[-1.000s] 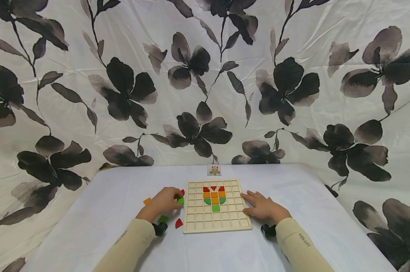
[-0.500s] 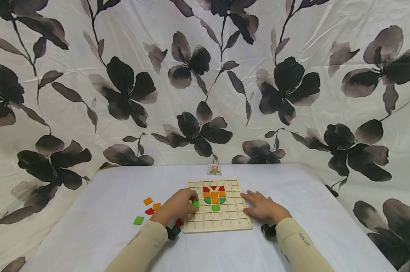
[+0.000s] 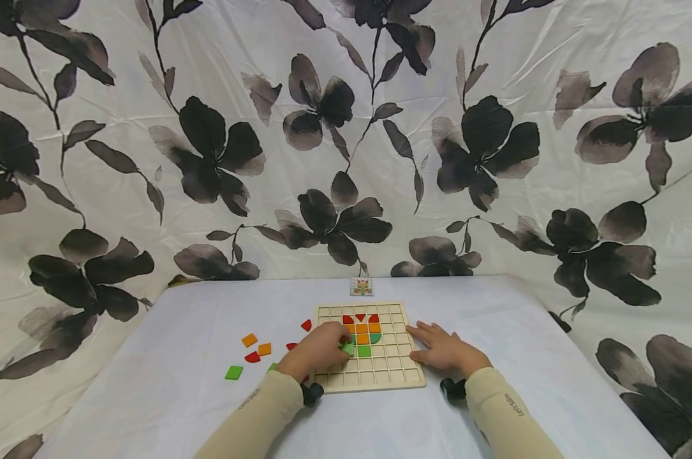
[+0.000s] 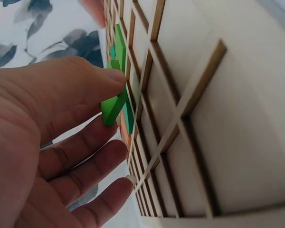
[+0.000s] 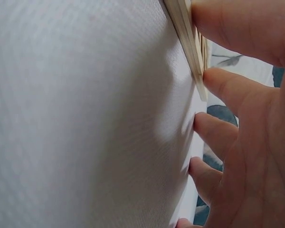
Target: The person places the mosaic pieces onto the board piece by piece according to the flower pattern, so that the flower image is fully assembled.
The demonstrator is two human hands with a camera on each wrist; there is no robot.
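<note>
The left hand pinches a green square tile between its thumb and a finger. The other fingers are a little bent and hold nothing. The green tile is tilted, over the left middle part of the wooden grid board, just left of another green square that lies in the board. I can't tell if the held tile touches the board.

The right hand has its fingers spread out. Its thumb and the finger next to it touch the right edge of the board.

In the board, red pieces make the far row. Orange squares come nearer, with a dark green rounded piece at their right.

Left of the board lie two loose orange squares, some loose red pieces and a loose green square. The left arm hides part of a few pieces. A little picture card lies at the far edge of the white table.
</note>
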